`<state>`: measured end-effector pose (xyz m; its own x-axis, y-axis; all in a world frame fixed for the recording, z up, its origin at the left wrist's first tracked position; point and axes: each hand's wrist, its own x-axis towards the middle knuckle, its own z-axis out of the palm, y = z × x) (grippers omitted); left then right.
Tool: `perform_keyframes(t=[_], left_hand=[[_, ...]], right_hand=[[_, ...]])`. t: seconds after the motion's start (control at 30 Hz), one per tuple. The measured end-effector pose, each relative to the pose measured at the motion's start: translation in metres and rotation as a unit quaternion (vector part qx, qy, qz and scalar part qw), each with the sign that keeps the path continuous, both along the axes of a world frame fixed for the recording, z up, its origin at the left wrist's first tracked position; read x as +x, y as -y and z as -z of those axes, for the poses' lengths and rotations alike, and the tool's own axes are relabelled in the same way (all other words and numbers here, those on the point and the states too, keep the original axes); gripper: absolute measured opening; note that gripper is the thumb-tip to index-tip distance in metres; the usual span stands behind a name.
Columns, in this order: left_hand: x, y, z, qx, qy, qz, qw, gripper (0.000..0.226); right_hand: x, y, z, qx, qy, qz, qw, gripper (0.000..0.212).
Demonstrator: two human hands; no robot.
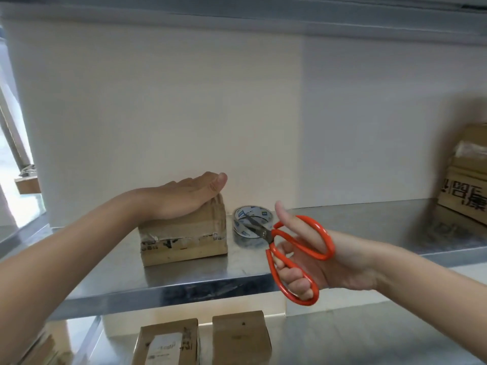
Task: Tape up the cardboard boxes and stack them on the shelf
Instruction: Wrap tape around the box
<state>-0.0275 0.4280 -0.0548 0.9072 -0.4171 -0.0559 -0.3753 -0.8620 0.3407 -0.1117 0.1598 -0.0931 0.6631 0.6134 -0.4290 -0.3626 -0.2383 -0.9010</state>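
The left hand [184,196] lay flat, fingers straight and together, on top of the taped cardboard box [184,238]; the box stood on the steel shelf [163,283]; at its three o'clock, just beside it, sat the roll of clear tape [246,219]; the right hand [316,262] gripped the orange scissors [297,256], thumb through one loop, fingers curled through the other, blades together and aimed toward ten o'clock across the roll; two more boxes [241,338] lay at six o'clock on the tier below.

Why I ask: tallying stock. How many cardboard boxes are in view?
3 clear: box under the left hand, two boxes on the lower shelf. Blurred cardboard at right and bottom-left edges may be more.
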Motion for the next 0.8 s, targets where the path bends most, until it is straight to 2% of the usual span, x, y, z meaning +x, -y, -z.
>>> perform_keyframes(t=[0.17, 0.3, 0.4, 0.5, 0.6, 0.67, 0.73, 0.77, 0.8], left_hand=[[0.002, 0.003, 0.002, -0.005, 0.011, -0.009, 1.000, 0.084], [0.001, 0.004, 0.002, -0.003, 0.004, -0.012, 1.000, 0.079], [0.000, 0.005, 0.002, -0.004, 0.005, -0.008, 1.000, 0.080], [0.001, 0.004, 0.003, -0.001, 0.007, -0.013, 1.000, 0.079], [0.001, 0.003, 0.004, 0.001, 0.016, -0.019, 1.000, 0.072], [0.000, 0.004, 0.004, -0.017, 0.017, -0.012, 1.000, 0.054], [-0.001, 0.006, 0.004, -0.012, 0.016, 0.003, 1.000, 0.035], [-0.002, 0.007, 0.003, 0.003, 0.017, 0.011, 1.000, 0.032], [-0.002, 0.007, 0.003, 0.020, 0.017, 0.017, 1.000, 0.035]], right_hand=[[0.028, -0.023, 0.012, 0.067, -0.033, -0.005, 0.997, 0.075], [0.045, -0.039, 0.014, 0.065, -0.011, 0.018, 0.998, 0.076], [0.052, -0.051, 0.015, 0.055, 0.008, 0.066, 0.996, 0.067], [0.050, -0.053, 0.014, 0.035, 0.059, 0.136, 0.988, 0.056], [0.044, -0.034, 0.007, -0.037, 0.170, 0.178, 0.969, 0.056], [0.047, -0.005, 0.002, -0.178, 0.266, 0.208, 0.924, 0.056], [0.054, 0.028, 0.001, -0.383, 0.359, 0.216, 0.824, 0.055], [0.057, 0.042, 0.002, -0.461, 0.386, 0.217, 0.769, 0.052], [0.060, 0.054, 0.005, -0.501, 0.399, 0.221, 0.735, 0.050]])
